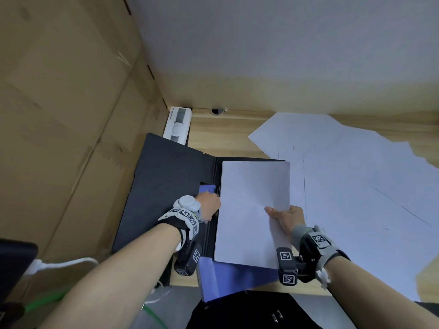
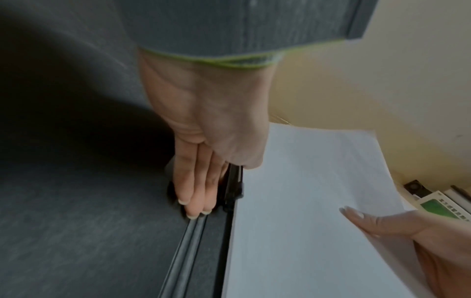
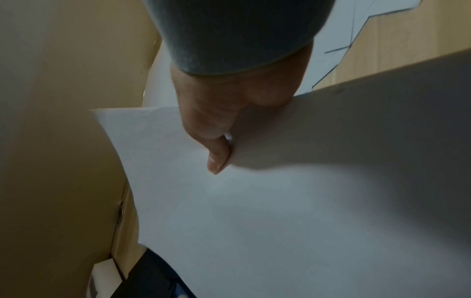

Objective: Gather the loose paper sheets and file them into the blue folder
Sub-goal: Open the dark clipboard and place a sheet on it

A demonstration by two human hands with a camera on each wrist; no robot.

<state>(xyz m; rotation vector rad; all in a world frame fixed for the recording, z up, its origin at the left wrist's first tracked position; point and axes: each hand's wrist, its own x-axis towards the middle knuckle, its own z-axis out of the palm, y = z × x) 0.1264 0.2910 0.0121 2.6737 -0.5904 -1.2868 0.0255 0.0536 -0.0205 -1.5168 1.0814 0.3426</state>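
The blue folder (image 1: 228, 279) lies open on the wooden desk, its dark inner covers facing up. My left hand (image 1: 210, 205) rests at the spine. Its straight fingers (image 2: 198, 201) press on the inner cover beside the black clip bar (image 2: 233, 187), and the thumb lies over the bar. My right hand (image 1: 278, 214) pinches a stack of white sheets (image 1: 254, 198) over the folder's right half, thumb (image 3: 216, 161) on top and fingers hidden beneath. The stack's left edge (image 2: 237, 221) lies along the clip. Several loose sheets (image 1: 356, 186) lie spread to the right.
A white product box (image 1: 178, 125) stands behind the folder's left cover. Cardboard panels (image 1: 59, 115) wall off the left side, and a pale wall (image 1: 285, 55) closes the back. A white cable (image 1: 64, 263) and a green one hang off the near left edge.
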